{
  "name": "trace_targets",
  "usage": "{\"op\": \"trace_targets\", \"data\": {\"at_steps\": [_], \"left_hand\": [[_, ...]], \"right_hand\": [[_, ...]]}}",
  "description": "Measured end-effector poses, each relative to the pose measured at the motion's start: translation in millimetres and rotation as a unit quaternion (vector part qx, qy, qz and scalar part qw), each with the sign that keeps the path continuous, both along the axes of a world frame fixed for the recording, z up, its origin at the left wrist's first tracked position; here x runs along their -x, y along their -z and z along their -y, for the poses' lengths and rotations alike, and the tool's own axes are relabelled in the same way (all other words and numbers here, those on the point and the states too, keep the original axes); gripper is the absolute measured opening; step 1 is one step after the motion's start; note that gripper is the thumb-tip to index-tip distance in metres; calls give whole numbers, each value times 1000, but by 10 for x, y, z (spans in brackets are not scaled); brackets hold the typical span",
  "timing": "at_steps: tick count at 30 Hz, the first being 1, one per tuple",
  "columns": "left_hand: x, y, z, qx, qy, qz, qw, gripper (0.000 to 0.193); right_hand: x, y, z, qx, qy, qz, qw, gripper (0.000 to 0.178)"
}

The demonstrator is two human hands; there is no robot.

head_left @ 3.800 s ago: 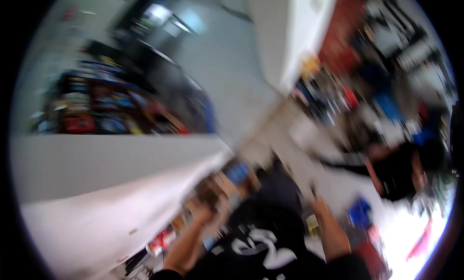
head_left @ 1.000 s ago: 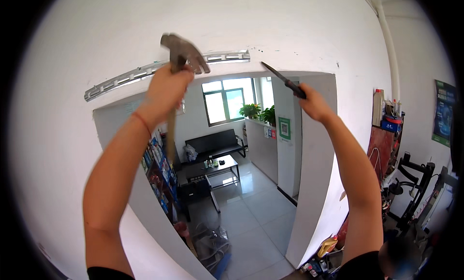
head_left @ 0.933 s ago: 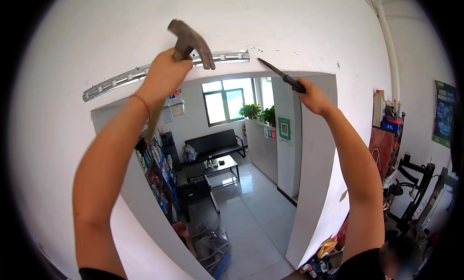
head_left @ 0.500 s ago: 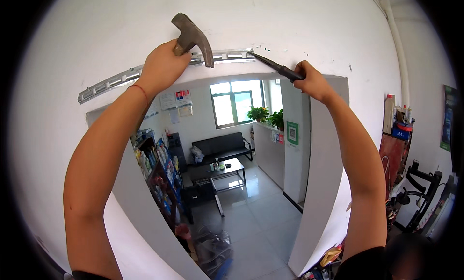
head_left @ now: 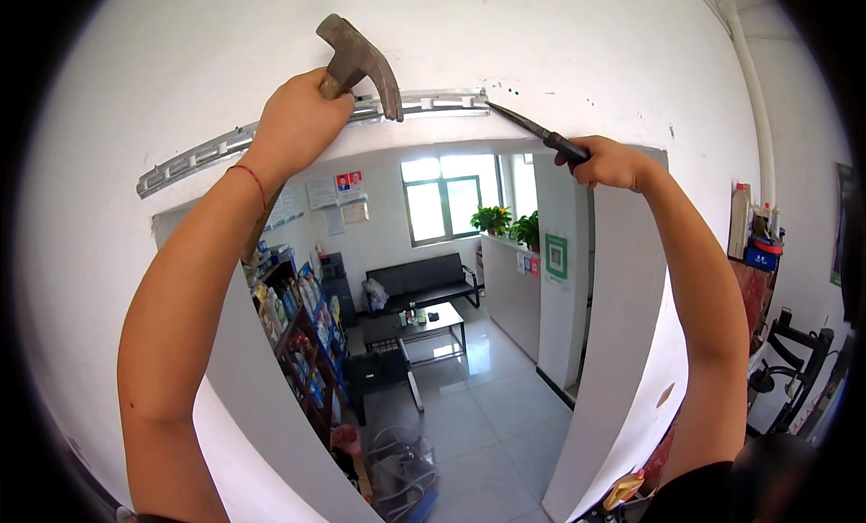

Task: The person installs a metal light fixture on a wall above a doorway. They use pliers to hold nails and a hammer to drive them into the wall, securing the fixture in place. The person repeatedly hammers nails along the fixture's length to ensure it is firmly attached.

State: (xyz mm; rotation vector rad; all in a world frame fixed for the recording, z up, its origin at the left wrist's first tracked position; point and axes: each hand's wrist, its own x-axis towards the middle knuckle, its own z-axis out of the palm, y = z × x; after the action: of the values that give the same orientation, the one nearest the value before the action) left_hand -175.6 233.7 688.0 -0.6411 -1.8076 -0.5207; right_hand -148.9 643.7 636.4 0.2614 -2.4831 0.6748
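Note:
High on the white wall, above the opening, runs a slotted metal rail point(head_left: 433, 101). My left hand point(head_left: 302, 117) is closed around the wooden handle of a claw hammer point(head_left: 361, 63), just below its head. The claw hangs in front of the rail, and the handle's lower part shows behind my forearm. My right hand point(head_left: 613, 164) grips dark long-nose pliers point(head_left: 532, 129) by the black handles. Their thin tip points up and left to the rail's right end; whether it pinches anything there is too small to tell.
Below the rail, a wide opening leads to a room with a black bench point(head_left: 424, 277), a low table point(head_left: 433, 320) and packed shelves point(head_left: 302, 342). Plants point(head_left: 492, 220) stand on a partition. Beside my right arm are a cluttered red cabinet point(head_left: 750, 284) and a black metal frame point(head_left: 794, 370).
The view has shifted slightly, so the rail's right end and the pliers sit farther right. My right hand has turned and the pliers slant more steeply. Both tools remain held.

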Motion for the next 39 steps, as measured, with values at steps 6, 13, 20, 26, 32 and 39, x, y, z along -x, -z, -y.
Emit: {"op": "trace_targets", "data": {"at_steps": [6,13,20,26,32,39], "left_hand": [[8,-25,1,1,4,13,1000,32],[-19,10,-41,-6,-8,-3,1000,31],[-16,23,-39,-8,-5,-16,1000,29],[30,29,-58,1,1,-26,1000,27],[-42,63,-57,7,-24,-14,1000,24],[21,75,-53,15,-33,-47,998,25]], "right_hand": [[132,38,29,-1,35,-55,998,36],[445,496,267,-47,222,-340,913,33],[683,644,289,-48,250,-482,838,28],[576,626,320,25,240,-413,878,36],[82,149,115,47,69,-131,988,38],[154,197,151,-43,128,-174,975,35]]}}
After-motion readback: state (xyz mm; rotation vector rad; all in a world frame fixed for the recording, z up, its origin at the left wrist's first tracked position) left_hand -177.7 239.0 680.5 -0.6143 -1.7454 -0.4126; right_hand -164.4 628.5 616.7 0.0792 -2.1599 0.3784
